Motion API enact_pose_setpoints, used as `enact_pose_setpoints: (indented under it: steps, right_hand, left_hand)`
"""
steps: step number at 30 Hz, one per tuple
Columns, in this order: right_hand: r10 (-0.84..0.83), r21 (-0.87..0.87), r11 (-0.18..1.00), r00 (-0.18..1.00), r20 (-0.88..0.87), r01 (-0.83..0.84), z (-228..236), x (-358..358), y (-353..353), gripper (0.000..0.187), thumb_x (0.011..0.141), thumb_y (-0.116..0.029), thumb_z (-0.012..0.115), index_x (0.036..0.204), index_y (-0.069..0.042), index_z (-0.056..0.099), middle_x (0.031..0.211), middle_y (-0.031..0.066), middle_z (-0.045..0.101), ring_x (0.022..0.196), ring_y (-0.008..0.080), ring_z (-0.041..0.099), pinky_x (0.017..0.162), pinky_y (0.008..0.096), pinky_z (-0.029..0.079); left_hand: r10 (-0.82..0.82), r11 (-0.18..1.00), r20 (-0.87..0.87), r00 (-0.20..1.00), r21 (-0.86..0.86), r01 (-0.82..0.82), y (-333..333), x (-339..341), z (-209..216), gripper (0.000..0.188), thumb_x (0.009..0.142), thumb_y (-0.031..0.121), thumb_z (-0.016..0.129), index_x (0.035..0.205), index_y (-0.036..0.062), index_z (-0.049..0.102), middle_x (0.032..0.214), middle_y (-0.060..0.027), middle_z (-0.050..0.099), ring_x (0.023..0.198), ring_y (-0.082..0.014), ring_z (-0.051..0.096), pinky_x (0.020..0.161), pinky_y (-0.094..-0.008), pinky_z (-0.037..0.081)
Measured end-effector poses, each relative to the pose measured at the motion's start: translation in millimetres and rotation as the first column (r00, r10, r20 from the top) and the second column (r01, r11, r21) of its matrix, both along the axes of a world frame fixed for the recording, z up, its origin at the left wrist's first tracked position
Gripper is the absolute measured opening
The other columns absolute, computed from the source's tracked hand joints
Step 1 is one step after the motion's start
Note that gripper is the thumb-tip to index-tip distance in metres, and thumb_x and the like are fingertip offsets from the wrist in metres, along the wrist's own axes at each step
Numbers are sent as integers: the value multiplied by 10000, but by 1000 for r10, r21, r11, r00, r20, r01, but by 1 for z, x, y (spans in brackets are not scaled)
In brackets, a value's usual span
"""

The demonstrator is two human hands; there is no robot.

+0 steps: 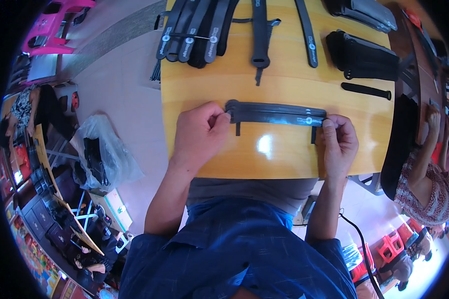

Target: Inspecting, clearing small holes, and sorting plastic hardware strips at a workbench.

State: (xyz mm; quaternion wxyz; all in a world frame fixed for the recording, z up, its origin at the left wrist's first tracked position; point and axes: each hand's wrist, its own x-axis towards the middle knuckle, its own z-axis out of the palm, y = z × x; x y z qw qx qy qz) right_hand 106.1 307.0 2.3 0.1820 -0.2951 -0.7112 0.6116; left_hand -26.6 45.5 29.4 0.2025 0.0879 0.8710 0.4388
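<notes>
Folded black strap (272, 113) at near middle of wooden table (199, 84), stretched left to right. Left hand (199, 130) closed, pinching left end; right hand (341, 142) pinching right end, thumb on top. 2 thin dark tabs (238, 128) poke out on near side. Strap looks light, bendy, hardly fragile; sheen suggests slightly slippery. Best hold: both ends, firm pinch. Short black strap (366, 90) right, beyond right hand. Far left: grey-black strap group (188, 35). Far right: 2 dark stacks (361, 55).
</notes>
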Motion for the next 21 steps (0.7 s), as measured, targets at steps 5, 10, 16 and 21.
enact_pose_setpoints:
  steps: [5, 10, 16, 21]
  right_hand:
    - [0, 24, 1000, 1000, 7, -1, -3, -2, -4, 48, 1011, -44, 693, 1040, -5, 690, 851, -46, 649, 731, 11, 546, 663, 174, 448]
    - [-9, 43, 999, 1000, 16, 8, -2, -3, -4, 31, 1009, -32, 688, 1025, -4, 687, 821, -50, 648, 684, 5, 539, 613, 170, 441]
    - [-6, 97, 995, 999, 45, 2, 2, -5, -7, 31, 999, -21, 697, 1011, 5, 685, 800, -43, 650, 675, 7, 547, 606, 177, 454]
    - [-4, 196, 981, 997, 79, -11, 2, -5, -6, 30, 986, -11, 699, 983, 16, 688, 787, -22, 659, 676, 12, 560, 606, 182, 464]
  left_hand:
    - [28, 999, -1, 1000, 40, -28, -6, 1, -6, 133, 919, 73, 719, 821, -3, 669, 609, -72, 624, 533, -111, 554, 538, -282, 439]
    - [11, 1000, -5, 1000, 20, -11, -5, 1, -4, 131, 926, 51, 717, 824, -11, 662, 618, -30, 595, 562, -71, 519, 544, -257, 413]
    - [7, 1000, -4, 1000, 2, -7, -4, 1, -4, 122, 930, 36, 720, 834, -18, 666, 637, 2, 576, 595, -46, 501, 560, -239, 401]
    - [8, 1000, 5, 1000, 6, -8, -4, 0, -5, 118, 929, 35, 720, 834, -18, 673, 637, -1, 580, 597, -48, 505, 563, -241, 406]
